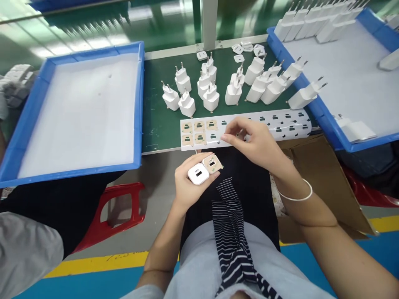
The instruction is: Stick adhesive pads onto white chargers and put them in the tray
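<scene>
The left hand (187, 182) is held low, in front of the desk (162, 120) edge and above the lap. Its fingers are curled around a white charger (198, 173), whose port face looks up. A tan sticker (212, 163) lies at the fingertips, touching the charger on its right side. The wrist is bent a little and the forearm comes up from below.

The right hand (254, 139) reaches forward and to the left, over the long sticker sheet (280, 124) at the desk edge. Thumb and forefinger are pinched together on the sheet, the other fingers loosely bent; whether a sticker is already between them I cannot tell. A bracelet (296, 195) is on this wrist.

Beyond both hands, a group of white chargers (212, 89) stands on the desk with pins up. To the left of the left hand is a blue tray (40, 79), and to the right of the right hand is another blue tray (324, 112) with more chargers.
</scene>
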The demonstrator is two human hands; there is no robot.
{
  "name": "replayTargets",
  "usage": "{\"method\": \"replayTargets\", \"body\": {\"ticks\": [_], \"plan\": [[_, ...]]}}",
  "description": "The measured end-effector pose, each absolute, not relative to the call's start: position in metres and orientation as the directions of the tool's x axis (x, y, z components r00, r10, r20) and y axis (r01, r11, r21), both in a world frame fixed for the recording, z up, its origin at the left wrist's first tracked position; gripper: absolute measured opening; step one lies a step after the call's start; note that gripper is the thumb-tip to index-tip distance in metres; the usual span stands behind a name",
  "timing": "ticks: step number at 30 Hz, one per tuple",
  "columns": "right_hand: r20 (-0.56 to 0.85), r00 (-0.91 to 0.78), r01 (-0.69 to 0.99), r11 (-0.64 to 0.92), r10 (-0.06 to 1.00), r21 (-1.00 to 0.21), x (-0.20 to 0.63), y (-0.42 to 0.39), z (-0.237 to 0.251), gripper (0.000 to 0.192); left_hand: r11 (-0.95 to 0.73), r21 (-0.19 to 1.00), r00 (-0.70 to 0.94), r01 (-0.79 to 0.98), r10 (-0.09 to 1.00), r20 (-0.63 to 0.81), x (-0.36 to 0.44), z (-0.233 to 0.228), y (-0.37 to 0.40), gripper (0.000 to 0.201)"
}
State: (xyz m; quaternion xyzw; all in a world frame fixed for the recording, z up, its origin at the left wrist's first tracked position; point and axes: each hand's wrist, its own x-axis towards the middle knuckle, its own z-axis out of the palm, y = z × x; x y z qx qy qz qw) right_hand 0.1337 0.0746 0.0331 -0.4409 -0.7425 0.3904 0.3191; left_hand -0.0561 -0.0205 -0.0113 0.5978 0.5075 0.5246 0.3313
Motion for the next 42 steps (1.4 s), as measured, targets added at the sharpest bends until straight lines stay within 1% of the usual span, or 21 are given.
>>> {"method": "replayTargets", "body": {"ticks": [1, 2, 4, 5, 7, 8, 10, 12, 14, 15, 16, 18, 21, 23, 24, 27, 29, 33, 35, 37, 42], "plan": [[0.196, -0.396, 0.446, 0.375, 0.897, -0.813, 0.132, 0.082, 0.031, 0.01, -0.245, 0.94, -0.073, 0.236, 0.96, 0.269, -0.06, -0.01, -0.021, 0.039], [0.23, -0.399, 0.48, 0.416, 0.888, -0.772, 0.13, 0.088, 0.027, 0.007, -0.231, 0.947, -0.077, 0.222, 0.964, 0.253, -0.064, -0.009, -0.021, 0.04], [0.225, -0.414, 0.543, 0.438, 0.882, -0.716, 0.125, 0.098, 0.018, 0.013, -0.228, 0.939, -0.104, 0.258, 0.959, 0.262, -0.073, -0.004, -0.02, 0.04], [0.208, -0.416, 0.571, 0.432, 0.885, -0.698, 0.123, 0.1, 0.014, 0.016, -0.242, 0.917, -0.135, 0.316, 0.946, 0.296, -0.078, 0.0, -0.02, 0.04], [0.173, -0.417, 0.612, 0.416, 0.892, -0.673, 0.121, 0.103, 0.009, 0.021, -0.264, 0.834, -0.204, 0.485, 0.893, 0.402, -0.088, 0.012, -0.016, 0.044], [0.158, -0.423, 0.62, 0.412, 0.892, -0.668, 0.121, 0.104, 0.008, 0.022, -0.246, 0.776, -0.226, 0.58, 0.867, 0.444, -0.093, 0.02, -0.012, 0.048], [0.129, -0.444, 0.615, 0.406, 0.887, -0.676, 0.123, 0.105, 0.011, 0.023, -0.123, 0.63, -0.251, 0.767, 0.845, 0.471, -0.102, 0.038, -0.001, 0.048], [0.112, -0.466, 0.602, 0.407, 0.878, -0.687, 0.126, 0.107, 0.015, 0.023, 0.036, 0.437, -0.244, 0.899, 0.869, 0.43, -0.109, 0.052, 0.017, 0.033], [0.11, -0.486, 0.59, 0.419, 0.867, -0.69, 0.128, 0.11, 0.017, 0.023, 0.124, 0.251, -0.211, 0.96, 0.909, 0.359, -0.117, 0.058, 0.041, 0.019], [0.112, -0.497, 0.586, 0.428, 0.86, -0.688, 0.129, 0.112, 0.018, 0.023, 0.129, 0.192, -0.188, 0.973, 0.926, 0.327, -0.121, 0.056, 0.054, 0.02], [0.116, -0.505, 0.581, 0.437, 0.855, -0.687, 0.129, 0.113, 0.018, 0.023, 0.114, 0.161, -0.16, 0.98, 0.939, 0.306, -0.125, 0.053, 0.067, 0.023], [0.126, -0.513, 0.57, 0.447, 0.849, -0.689, 0.13, 0.116, 0.016, 0.022, 0.025, 0.166, -0.078, 0.986, 0.943, 0.324, -0.129, 0.041, 0.089, 0.029], [0.134, -0.52, 0.552, 0.452, 0.843, -0.701, 0.13, 0.119, 0.014, 0.021, -0.166, 0.198, 0.081, 0.966, 0.922, 0.378, -0.124, 0.031, 0.101, 0.025], [0.131, -0.527, 0.541, 0.45, 0.84, -0.71, 0.13, 0.122, 0.014, 0.018, -0.226, 0.179, 0.145, 0.957, 0.913, 0.38, -0.113, 0.037, 0.091, 0.024], [0.13, -0.533, 0.537, 0.453, 0.836, -0.712, 0.13, 0.123, 0.014, 0.017, -0.233, 0.159, 0.16, 0.96, 0.915, 0.371, -0.106, 0.044, 0.082, 0.03], [0.131, -0.556, 0.54, 0.477, 0.821, -0.694, 0.13, 0.123, 0.017, 0.015, -0.223, 0.054, 0.198, 0.973, 0.935, 0.296, -0.086, 0.063, 0.049, 0.053], [0.123, -0.571, 0.55, 0.489, 0.812, -0.677, 0.132, 0.118, 0.018, 0.016, -0.273, 0.013, 0.264, 0.962, 0.942, 0.207, -0.077, 0.066, 0.028, 0.062], [0.123, -0.572, 0.553, 0.492, 0.811, -0.672, 0.141, 0.099, 0.018, 0.02, -0.437, 0.051, 0.434, 0.898, 0.899, 0.055, -0.067, 0.046, 0.0, 0.071], [0.147, -0.563, 0.554, 0.504, 0.813, -0.663, 0.145, 0.09, 0.015, 0.021, -0.467, 0.055, 0.465, 0.883, 0.884, 0.045, -0.065, 0.031, -0.007, 0.073], [0.171, -0.546, 0.557, 0.508, 0.82, -0.657, 0.148, 0.085, 0.013, 0.021, -0.465, 0.056, 0.461, 0.884, 0.885, 0.07, -0.064, 0.02, -0.01, 0.073], [0.181, -0.506, 0.565, 0.482, 0.843, -0.67, 0.144, 0.085, 0.013, 0.015, -0.447, 0.098, 0.436, 0.889, 0.893, 0.116, -0.065, 0.012, -0.01, 0.072]]}}
